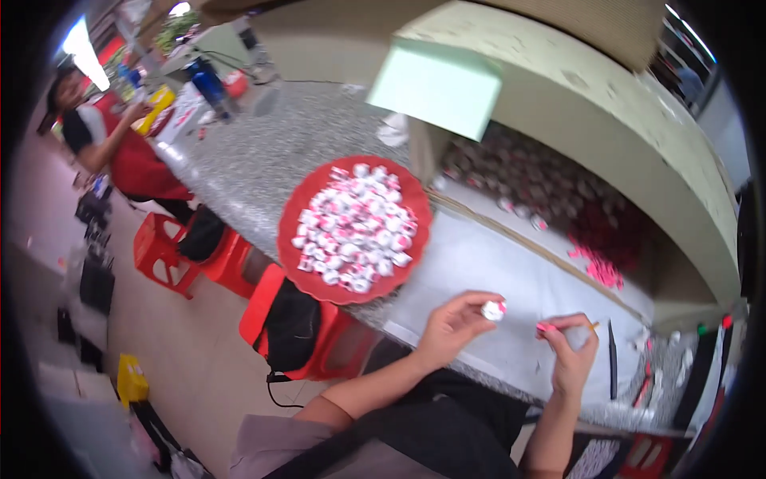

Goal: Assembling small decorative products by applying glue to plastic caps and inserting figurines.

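Between the thumb and fingers of my left hand (455, 329) is a small rounded white piece with pink patches (494, 310). My right hand (570, 350) is closed in a pinch on a tiny bright pink piece (546, 327), a short distance to the right of the white one. A thin stick with a yellowish tip (594, 326) pokes out behind the right fingers; how it is gripped is hidden. Both hands are over a white sheet (467, 263) on the speckled counter. Left of them stands a red round tray (420, 199) heaped with similar white-and-pink pieces.
A pale cubby (590, 96) holds many white pieces (542, 172) and a pink pile (598, 263). A pale green paper (439, 88) hangs from it. A slim black tool (613, 363) lies at right. Red stools (267, 299) and a person (120, 144) are on the left.
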The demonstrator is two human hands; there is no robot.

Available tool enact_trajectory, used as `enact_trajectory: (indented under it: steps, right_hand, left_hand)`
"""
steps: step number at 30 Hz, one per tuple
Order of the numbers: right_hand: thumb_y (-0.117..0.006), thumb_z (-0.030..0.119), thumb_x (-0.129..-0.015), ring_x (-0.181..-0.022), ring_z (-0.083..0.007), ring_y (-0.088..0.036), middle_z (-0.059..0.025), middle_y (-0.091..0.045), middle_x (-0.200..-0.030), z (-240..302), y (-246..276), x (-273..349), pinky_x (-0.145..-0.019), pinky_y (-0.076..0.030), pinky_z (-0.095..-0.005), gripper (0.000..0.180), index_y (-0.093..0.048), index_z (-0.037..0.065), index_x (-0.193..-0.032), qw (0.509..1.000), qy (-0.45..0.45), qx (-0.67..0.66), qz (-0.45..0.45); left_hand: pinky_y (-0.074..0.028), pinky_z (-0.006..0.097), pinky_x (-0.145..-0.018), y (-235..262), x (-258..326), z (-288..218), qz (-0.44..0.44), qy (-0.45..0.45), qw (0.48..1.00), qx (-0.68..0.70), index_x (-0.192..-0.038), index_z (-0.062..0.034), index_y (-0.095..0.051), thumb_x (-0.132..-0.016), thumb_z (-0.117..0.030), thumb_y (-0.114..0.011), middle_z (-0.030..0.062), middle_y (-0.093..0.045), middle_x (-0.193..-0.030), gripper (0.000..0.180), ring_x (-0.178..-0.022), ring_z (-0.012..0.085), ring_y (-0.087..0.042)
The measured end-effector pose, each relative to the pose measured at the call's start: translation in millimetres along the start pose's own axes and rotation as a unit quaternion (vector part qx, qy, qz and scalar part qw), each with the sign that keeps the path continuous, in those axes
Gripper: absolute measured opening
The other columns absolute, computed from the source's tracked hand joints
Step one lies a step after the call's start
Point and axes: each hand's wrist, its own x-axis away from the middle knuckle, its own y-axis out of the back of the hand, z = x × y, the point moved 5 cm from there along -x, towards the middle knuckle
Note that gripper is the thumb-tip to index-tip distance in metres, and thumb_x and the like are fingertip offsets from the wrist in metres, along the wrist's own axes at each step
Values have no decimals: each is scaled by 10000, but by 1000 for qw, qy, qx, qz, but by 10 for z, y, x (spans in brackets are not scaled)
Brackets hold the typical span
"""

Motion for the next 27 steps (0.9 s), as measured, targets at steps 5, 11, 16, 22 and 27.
enact_trajectory:
  steps: [5,11,16,22,27]
  right_hand:
    - [-567,-134,-629,-644,-180,-541,-143,-549,-708,-194,-13,138,-578,-461,-261,121,-526,-43,-699,991,-9,-133,-1]
    - [-587,-98,-642,-613,-191,-560,-142,-550,-707,-241,-88,223,-576,-476,-275,107,-518,-42,-700,999,0,-39,36]
    - [-596,-80,-654,-615,-177,-559,-135,-557,-716,-262,-89,231,-584,-463,-262,98,-525,-39,-706,998,-20,-34,49]
    - [-598,-72,-660,-618,-170,-556,-132,-559,-726,-329,-93,222,-582,-453,-256,99,-524,-36,-716,997,-18,-65,34]
    - [-616,-65,-651,-676,-147,-544,-114,-558,-744,-278,-154,251,-601,-430,-228,127,-526,-17,-727,999,-5,-31,40]
  left_hand:
    - [-403,288,-810,-74,-66,22,20,-15,998,-58,-1029,48,-489,-717,82,-535,141,-516,-1025,317,-935,187,-510]
    - [-436,281,-764,-157,-38,93,26,-75,972,-219,-985,1,-552,-683,49,-588,126,-557,-978,308,-905,213,-542]
    - [-428,295,-782,-235,-23,15,68,-112,947,-295,-968,32,-547,-663,81,-581,154,-547,-983,311,-926,228,-529]
    - [-425,300,-789,-237,-7,11,82,-102,952,-276,-969,36,-547,-658,70,-603,164,-541,-989,318,-927,230,-525]
    - [-422,311,-797,-210,15,45,86,-79,972,-205,-977,41,-544,-668,42,-622,176,-525,-1002,318,-929,234,-520]
